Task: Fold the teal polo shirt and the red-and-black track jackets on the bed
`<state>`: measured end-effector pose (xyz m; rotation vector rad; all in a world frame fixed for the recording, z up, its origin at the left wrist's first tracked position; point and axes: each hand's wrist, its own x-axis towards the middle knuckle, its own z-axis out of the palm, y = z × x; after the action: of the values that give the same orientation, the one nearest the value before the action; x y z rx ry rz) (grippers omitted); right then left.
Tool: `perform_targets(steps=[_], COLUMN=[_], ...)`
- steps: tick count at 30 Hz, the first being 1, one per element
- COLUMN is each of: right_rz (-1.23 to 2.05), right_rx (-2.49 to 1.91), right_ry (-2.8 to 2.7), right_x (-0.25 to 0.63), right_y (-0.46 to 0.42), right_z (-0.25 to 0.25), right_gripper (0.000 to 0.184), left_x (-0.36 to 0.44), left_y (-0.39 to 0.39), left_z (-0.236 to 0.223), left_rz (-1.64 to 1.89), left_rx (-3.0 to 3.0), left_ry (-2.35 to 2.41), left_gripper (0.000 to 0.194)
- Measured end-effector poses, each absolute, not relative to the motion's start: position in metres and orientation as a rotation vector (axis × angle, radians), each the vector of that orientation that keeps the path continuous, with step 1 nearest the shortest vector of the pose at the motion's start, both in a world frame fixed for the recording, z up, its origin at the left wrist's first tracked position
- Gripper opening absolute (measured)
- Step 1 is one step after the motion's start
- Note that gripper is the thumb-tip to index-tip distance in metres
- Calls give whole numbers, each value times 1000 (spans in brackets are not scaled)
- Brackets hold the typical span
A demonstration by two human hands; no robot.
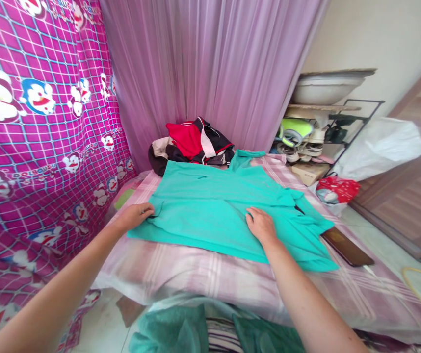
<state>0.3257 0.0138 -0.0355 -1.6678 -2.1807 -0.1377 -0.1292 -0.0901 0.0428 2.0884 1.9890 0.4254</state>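
Observation:
A turquoise shirt [203, 220] lies spread over a bed, its hem side to the left and its sleeves and collar to the right. My left hand [137, 216] is at the shirt's left edge, thumb and fingers closed on the fabric where it creases. My right hand [261, 224] rests on the middle right part, with curled fingers gathering a small fold of the cloth. The fingertips of the right hand are partly hidden.
A plaid sheet [181, 267] covers the bed. Crumpled red and dark clothes [196, 142] lie behind the shirt, before a purple curtain [210, 63]. A phone [348, 247] with a white cable lies at the right. Beyond it stands a shoe rack [361, 117].

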Motion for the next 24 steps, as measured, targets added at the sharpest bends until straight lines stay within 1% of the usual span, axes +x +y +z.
perform_targets(steps=[3, 7, 10, 14, 16, 19, 21, 24], right_rz=[-138, -126, -110, -114, -124, -128, -124, -110], right_rx=[-1658, -1648, -1641, -1654, -1661, -1661, -1660, -1659], right_ry=[-2182, -2186, -2185, -2189, -2191, -2179, -2177, -2181], right_x=[327, 329, 329, 328, 327, 326, 326, 326], right_y=[15, 17, 18, 17, 16, 15, 14, 14], right_z=[-37, -39, -40, -39, -38, -36, -36, -36], right_gripper=[35, 36, 35, 35, 35, 36, 36, 35], left_x=[-128, -130, -135, -140, -135, -113, -92, -68], left_y=[-95, -95, -89, -71, -59, -44, -39, -39], left_z=[42, 41, 44, 54, 57, 45, 28, 3], left_rz=[377, 210, 134, 107, 191, 271, 235, 157], left_rx=[2122, 2253, 2228, 2121, 2112, 2150, 2148, 2101], left_ry=[1961, 1835, 1778, 1915, 2044, 2199, 2262, 2282], left_gripper=[35, 33, 34, 33, 39, 55, 64, 67])
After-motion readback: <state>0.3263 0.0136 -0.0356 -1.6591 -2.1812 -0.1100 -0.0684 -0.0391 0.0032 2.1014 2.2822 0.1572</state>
